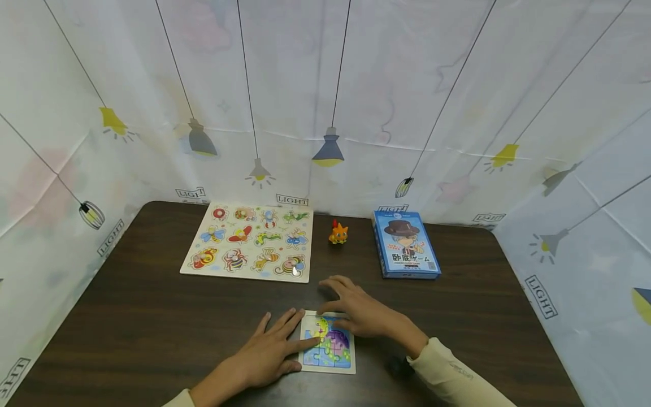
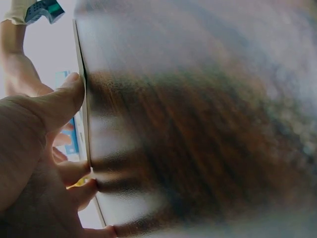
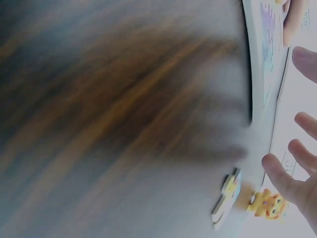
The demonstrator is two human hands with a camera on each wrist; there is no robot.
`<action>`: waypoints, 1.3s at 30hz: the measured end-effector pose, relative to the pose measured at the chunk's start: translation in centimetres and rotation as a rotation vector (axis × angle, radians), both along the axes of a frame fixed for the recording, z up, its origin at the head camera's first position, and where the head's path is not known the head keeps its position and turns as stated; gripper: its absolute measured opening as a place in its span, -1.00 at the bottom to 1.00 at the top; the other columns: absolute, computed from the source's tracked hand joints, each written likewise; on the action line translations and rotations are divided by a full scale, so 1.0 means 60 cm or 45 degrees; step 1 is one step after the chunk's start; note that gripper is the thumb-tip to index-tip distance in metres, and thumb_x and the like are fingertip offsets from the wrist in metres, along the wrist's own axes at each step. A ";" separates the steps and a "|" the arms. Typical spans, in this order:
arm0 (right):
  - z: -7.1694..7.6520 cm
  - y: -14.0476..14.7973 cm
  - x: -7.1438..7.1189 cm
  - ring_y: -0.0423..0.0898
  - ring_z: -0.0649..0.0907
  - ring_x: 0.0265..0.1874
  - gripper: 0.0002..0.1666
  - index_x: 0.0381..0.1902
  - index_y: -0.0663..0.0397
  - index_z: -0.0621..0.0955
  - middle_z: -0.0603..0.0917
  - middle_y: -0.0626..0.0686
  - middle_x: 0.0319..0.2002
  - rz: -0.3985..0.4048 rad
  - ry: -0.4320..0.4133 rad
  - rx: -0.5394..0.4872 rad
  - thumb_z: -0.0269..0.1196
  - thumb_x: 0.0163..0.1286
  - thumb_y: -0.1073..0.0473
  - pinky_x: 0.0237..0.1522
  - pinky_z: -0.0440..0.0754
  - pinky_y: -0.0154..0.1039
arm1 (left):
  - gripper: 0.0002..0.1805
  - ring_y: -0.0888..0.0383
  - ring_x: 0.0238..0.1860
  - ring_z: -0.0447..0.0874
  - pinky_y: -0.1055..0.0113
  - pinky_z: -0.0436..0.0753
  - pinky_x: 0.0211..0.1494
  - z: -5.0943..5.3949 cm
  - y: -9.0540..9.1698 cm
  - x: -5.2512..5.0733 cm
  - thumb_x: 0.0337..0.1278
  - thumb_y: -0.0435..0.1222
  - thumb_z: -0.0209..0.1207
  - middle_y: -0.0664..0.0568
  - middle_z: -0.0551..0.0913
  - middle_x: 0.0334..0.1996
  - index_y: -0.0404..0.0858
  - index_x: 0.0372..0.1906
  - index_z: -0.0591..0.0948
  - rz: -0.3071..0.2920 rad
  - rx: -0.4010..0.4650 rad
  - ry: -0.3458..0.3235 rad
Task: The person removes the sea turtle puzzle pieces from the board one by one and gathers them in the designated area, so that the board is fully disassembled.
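Observation:
A small jigsaw puzzle (image 1: 325, 357) in a pale frame lies on the dark table, showing a yellow and purple picture. My left hand (image 1: 269, 350) rests at its left side, fingers spread; the index finger reaches onto the picture, and the thumb touches the frame's edge (image 2: 84, 109). Over the puzzle's upper right corner is my right hand (image 1: 361, 311), its fingers apart and bent a little, with nothing seen between them. They hide part of that corner. In the right wrist view, a small flat yellow and blue piece (image 3: 227, 198) lies on the table near the right fingers.
A wooden insect peg board (image 1: 259, 243) lies at the back left. An orange toy figure (image 1: 338, 233) stands right of it. Further right is a blue game box (image 1: 407, 246). A white curtain (image 1: 285, 85) printed with lamps hangs behind the dark table (image 1: 152, 322).

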State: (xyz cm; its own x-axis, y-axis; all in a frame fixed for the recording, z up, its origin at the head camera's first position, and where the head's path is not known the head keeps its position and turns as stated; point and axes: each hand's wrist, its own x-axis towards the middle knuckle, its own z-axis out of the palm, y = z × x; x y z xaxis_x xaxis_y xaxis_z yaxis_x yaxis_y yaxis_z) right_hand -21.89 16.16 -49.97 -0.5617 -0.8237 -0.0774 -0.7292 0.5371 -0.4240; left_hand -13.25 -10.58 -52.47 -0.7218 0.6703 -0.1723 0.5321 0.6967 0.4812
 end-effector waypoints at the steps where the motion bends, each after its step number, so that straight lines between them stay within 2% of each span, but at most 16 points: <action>1: 0.001 -0.003 0.000 0.25 0.07 0.56 -0.58 0.23 -0.20 0.69 0.22 0.17 0.55 0.002 -0.008 0.019 0.38 0.42 0.13 0.29 0.27 0.53 | -0.36 -0.21 0.62 -0.12 -0.50 -0.07 0.44 0.000 0.000 0.000 0.41 0.03 0.19 -0.15 -0.05 0.64 0.27 0.53 0.35 0.001 -0.003 -0.001; 4: 0.000 -0.009 0.000 0.24 0.04 0.57 -0.57 0.22 -0.23 0.69 0.20 0.14 0.56 0.007 -0.019 0.075 0.39 0.41 0.13 0.26 0.25 0.57 | -0.36 -0.18 0.63 -0.13 -0.47 -0.06 0.46 0.002 0.000 0.002 0.41 0.04 0.19 -0.12 -0.05 0.65 0.29 0.53 0.34 0.009 -0.018 -0.007; 10: -0.003 -0.018 -0.003 0.20 0.05 0.57 -0.57 0.20 -0.24 0.70 0.24 0.13 0.55 0.039 0.023 0.150 0.41 0.38 0.14 0.34 0.25 0.47 | -0.35 -0.16 0.63 -0.15 -0.46 -0.06 0.47 0.002 -0.001 0.002 0.41 0.05 0.18 -0.10 -0.07 0.65 0.30 0.54 0.33 0.010 -0.029 -0.004; 14: 0.001 -0.025 -0.004 0.17 0.18 0.51 -0.58 0.17 -0.23 0.70 0.35 0.12 0.46 0.070 0.069 0.155 0.41 0.37 0.17 0.31 0.35 0.40 | -0.36 -0.16 0.63 -0.16 -0.47 -0.05 0.46 0.001 0.000 0.001 0.41 0.04 0.18 -0.11 -0.06 0.65 0.29 0.54 0.33 0.008 -0.024 0.003; 18: -0.001 -0.028 -0.002 0.04 0.38 0.35 -0.60 0.16 -0.23 0.70 0.52 0.00 0.29 0.057 0.069 0.169 0.40 0.39 0.17 0.29 0.46 0.21 | -0.36 -0.16 0.63 -0.15 -0.46 -0.06 0.47 0.001 0.001 0.002 0.42 0.03 0.18 -0.11 -0.06 0.65 0.28 0.54 0.33 0.004 -0.018 -0.004; 24: -0.009 -0.027 0.006 -0.07 0.48 0.16 -0.63 0.13 -0.11 0.71 0.66 -0.06 0.15 0.046 0.105 0.122 0.41 0.37 0.17 0.27 0.50 0.01 | -0.36 -0.15 0.63 -0.14 -0.43 -0.08 0.49 0.006 0.003 0.004 0.41 0.02 0.19 -0.11 -0.06 0.65 0.27 0.53 0.35 0.014 -0.028 -0.013; 34: -0.012 -0.027 0.010 -0.09 0.52 0.09 -0.65 0.09 -0.03 0.70 0.66 -0.06 0.08 0.092 0.191 0.076 0.44 0.35 0.19 0.18 0.56 -0.07 | -0.37 -0.17 0.63 -0.13 -0.45 -0.07 0.48 0.005 0.002 0.005 0.41 0.03 0.19 -0.14 -0.05 0.65 0.26 0.53 0.36 0.009 -0.008 0.000; 37: -0.012 -0.028 0.012 -0.12 0.55 0.02 -0.68 0.05 -0.02 0.70 0.66 -0.06 0.01 0.091 0.159 0.039 0.42 0.35 0.22 0.12 0.59 -0.13 | -0.37 -0.19 0.62 -0.11 -0.48 -0.05 0.46 0.002 0.001 0.004 0.41 0.02 0.19 -0.17 -0.03 0.64 0.25 0.52 0.37 0.007 0.015 0.019; 39: -0.013 -0.030 0.013 -0.15 0.57 -0.02 -0.72 0.02 -0.01 0.70 0.66 -0.07 -0.04 0.069 0.100 0.007 0.40 0.37 0.25 0.07 0.61 -0.17 | -0.37 -0.18 0.62 -0.11 -0.47 -0.04 0.46 0.002 0.000 0.005 0.40 0.02 0.20 -0.16 -0.02 0.64 0.24 0.52 0.38 0.013 0.016 0.024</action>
